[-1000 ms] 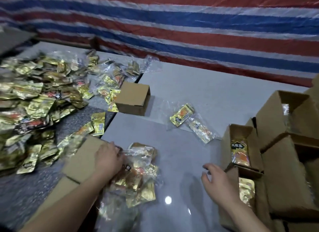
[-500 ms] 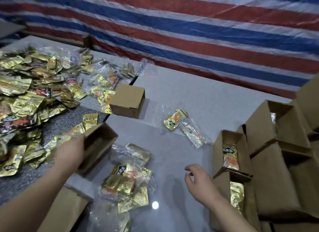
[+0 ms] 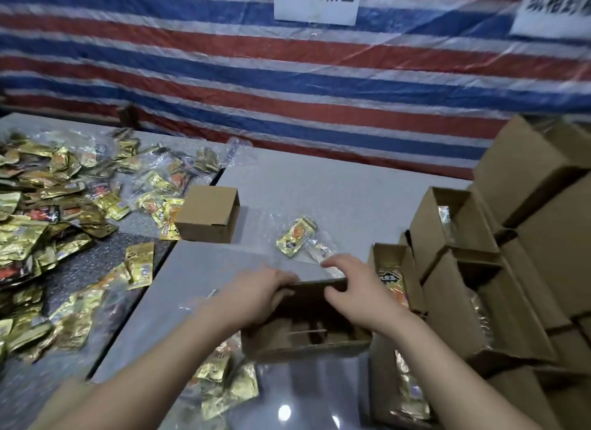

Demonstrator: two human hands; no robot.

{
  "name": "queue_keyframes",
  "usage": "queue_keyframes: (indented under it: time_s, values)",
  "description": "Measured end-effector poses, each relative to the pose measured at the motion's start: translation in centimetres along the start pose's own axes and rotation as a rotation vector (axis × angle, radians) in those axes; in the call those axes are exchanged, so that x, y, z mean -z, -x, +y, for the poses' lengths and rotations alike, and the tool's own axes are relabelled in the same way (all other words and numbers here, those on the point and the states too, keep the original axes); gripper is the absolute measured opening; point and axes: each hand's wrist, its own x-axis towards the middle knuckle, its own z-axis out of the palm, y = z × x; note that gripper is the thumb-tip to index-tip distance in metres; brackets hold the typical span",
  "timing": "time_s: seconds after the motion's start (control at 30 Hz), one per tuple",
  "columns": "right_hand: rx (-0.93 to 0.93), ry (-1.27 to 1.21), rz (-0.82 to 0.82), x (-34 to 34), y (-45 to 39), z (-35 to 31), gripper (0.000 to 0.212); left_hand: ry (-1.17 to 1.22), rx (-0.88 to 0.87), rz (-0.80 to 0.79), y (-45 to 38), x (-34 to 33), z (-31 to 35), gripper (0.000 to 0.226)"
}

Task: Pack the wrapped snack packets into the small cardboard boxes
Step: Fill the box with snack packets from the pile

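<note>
A small open cardboard box [image 3: 307,346] is held in front of me over the grey table [image 3: 335,186]. My left hand [image 3: 256,290] grips its far left rim, and my right hand [image 3: 355,288] grips the far right rim with the thumb inside. The box's inside looks dark and without packets. A clear bag of gold snack packets [image 3: 224,378] lies just below the box. A single bagged packet [image 3: 295,236] lies further out on the table. A big heap of gold packets [image 3: 48,231] covers the left table.
Another small box [image 3: 208,218] lies on its side mid-table. Stacked open boxes [image 3: 486,269], some holding packets, fill the right side. A striped tarp [image 3: 256,77] with paper signs hangs behind. A dark gap runs between the two tables.
My left hand carried the box from the left edge to the centre. My right hand rose and took hold of its rim. The camera tilted upward.
</note>
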Motion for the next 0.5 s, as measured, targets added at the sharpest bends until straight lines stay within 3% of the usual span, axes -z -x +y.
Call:
queue_keyframes:
  time_s: [0.07,0.17,0.33,0.5]
  values:
    - [-0.061,0.115,-0.052,-0.7,1.5,1.8,0.026,-0.001,-0.027,-0.058,-0.7,-2.9,0.9,0.026]
    - [-0.172,0.19,-0.1,-3.0,3.9,4.6,0.015,0.001,-0.03,-0.134,-1.1,-7.2,1.2,0.026]
    - [-0.295,0.254,-0.17,-7.2,6.1,7.5,0.018,0.012,-0.022,-0.243,-0.5,-13.1,1.7,0.026]
    - [-0.25,0.431,-0.255,-9.9,7.1,8.9,0.027,-0.11,-0.015,-0.31,0.1,-16.0,2.1,0.03]
